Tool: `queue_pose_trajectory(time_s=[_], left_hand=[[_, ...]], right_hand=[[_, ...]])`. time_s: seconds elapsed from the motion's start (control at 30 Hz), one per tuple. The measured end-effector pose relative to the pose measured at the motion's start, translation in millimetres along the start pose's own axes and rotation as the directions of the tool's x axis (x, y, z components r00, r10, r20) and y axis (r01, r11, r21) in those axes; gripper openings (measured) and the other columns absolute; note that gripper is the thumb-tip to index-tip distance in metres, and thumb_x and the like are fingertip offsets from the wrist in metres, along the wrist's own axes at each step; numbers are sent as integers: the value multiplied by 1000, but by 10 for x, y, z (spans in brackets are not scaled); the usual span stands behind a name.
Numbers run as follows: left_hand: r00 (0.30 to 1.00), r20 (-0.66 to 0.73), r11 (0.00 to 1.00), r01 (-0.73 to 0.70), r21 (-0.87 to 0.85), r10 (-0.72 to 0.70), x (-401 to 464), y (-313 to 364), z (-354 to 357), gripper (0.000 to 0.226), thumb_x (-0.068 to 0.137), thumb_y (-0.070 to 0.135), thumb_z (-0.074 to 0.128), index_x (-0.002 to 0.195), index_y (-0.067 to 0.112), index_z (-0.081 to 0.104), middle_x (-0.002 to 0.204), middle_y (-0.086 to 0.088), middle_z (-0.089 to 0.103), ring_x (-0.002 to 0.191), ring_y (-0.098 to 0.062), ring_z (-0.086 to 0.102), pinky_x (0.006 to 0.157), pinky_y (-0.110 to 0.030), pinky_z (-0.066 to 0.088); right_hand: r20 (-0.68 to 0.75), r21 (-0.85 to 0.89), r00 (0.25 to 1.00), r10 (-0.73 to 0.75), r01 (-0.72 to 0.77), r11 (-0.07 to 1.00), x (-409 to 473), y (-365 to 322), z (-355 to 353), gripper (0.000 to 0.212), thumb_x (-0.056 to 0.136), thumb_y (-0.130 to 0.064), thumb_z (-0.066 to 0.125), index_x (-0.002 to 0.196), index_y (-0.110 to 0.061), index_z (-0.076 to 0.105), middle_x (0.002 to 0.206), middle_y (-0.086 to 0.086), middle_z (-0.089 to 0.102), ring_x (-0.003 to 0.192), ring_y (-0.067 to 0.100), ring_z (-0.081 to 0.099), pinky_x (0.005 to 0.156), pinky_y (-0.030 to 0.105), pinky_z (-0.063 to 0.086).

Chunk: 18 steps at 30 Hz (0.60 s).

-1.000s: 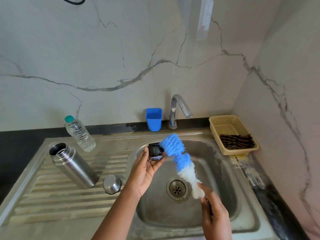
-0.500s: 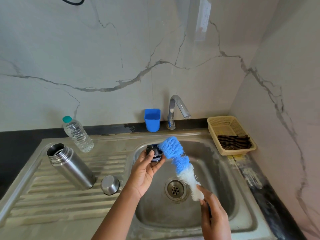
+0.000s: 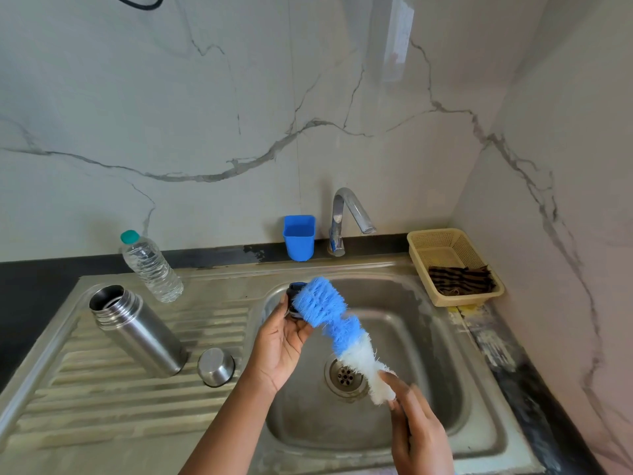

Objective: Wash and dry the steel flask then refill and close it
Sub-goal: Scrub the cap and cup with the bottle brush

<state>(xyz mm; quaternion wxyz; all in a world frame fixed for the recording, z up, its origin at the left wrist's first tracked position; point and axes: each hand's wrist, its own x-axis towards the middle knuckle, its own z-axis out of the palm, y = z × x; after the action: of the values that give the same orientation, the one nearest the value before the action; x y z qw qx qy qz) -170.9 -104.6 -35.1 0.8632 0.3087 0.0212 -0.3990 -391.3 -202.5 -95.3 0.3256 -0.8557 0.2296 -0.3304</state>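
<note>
Over the steel sink (image 3: 445,337), left hand (image 3: 279,344) grips the black stopper (image 3: 294,296); right hand (image 3: 416,430) holds the bottle brush (image 3: 337,323) against it; steel flask (image 3: 137,332) stands open on the drainboard.

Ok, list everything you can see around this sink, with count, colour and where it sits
steel flask: 1, silver, open, on the drainboard
steel cup lid: 1, silver, beside the flask's base
water bottle: 1, clear with teal cap, behind the flask
stopper: 1, black, held over the sink
bottle brush: 1, blue and white, against the stopper
blue cup: 1, left of the tap
tap: 1, chrome
basket: 1, beige, holding a striped cloth
sink: 1, steel
left hand: holds the stopper
right hand: grips the brush
</note>
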Motion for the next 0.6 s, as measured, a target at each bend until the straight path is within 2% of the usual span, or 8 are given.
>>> queue_pose_trajectory(time_s=[0.07,0.13,0.23,0.3,0.37,0.47,0.57,0.6], left_hand=[[1000,15,1000,15,-14,-14,5,2,-25,39,93,23,52,125,2,59,124,-20,66,106,-26,70,74,-32,62],[999,31,999,33,-36,-32,7,12,-32,48,90,25,64,130,0,55,131,-25,61,113,-34,66,78,-34,62],[998,52,998,35,-48,-33,38,23,-63,87,61,26,94,133,-1,53,133,-27,59,117,-39,63,81,-36,61],[998,63,999,25,-33,-23,52,24,-83,95,52,27,98,131,-2,54,130,-25,62,115,-34,65,79,-35,61],[999,54,1000,7,-9,-7,57,29,-86,96,48,29,100,128,-2,57,124,-22,66,109,-28,69,74,-33,62],[999,47,999,16,33,-17,41,27,-88,86,47,31,100,120,0,65,115,-19,70,99,-24,72,71,-31,62],[996,70,993,55,108,-63,10,35,-105,41,74,26,83,108,4,75,116,-19,69,97,-25,72,71,-34,61],[994,81,988,58,140,-70,2,44,-109,39,76,26,81,109,5,75,118,-20,68,100,-26,71,73,-35,61]], right_hand=[[-15,28,999,33,-33,999,1,13,9,58,89,-8,52,127,-52,51,101,-17,61,69,10,58,63,10,46],[-33,61,997,65,-62,996,3,9,14,60,89,-4,54,127,-51,51,109,-22,61,78,3,61,69,4,45],[-27,93,997,69,-66,993,-16,-6,-8,58,88,-7,54,126,-50,52,113,-24,61,87,-2,62,76,2,43],[-20,101,998,62,-59,993,-44,-2,-13,55,87,-8,54,125,-48,54,106,-22,62,81,4,62,74,4,44],[-8,100,999,42,-41,994,-77,9,0,52,87,-9,55,124,-46,56,99,-13,64,72,13,62,70,8,45],[3,94,1000,12,-12,995,-91,22,5,50,88,-9,55,124,-43,57,97,-9,64,70,17,61,68,12,47],[22,51,1000,-15,14,999,-59,20,-27,51,88,-9,54,124,-45,56,95,-12,61,67,15,58,63,16,48],[26,28,1000,-15,14,999,-38,16,-38,51,88,-10,53,125,-46,55,95,-12,60,66,14,56,60,15,47]])
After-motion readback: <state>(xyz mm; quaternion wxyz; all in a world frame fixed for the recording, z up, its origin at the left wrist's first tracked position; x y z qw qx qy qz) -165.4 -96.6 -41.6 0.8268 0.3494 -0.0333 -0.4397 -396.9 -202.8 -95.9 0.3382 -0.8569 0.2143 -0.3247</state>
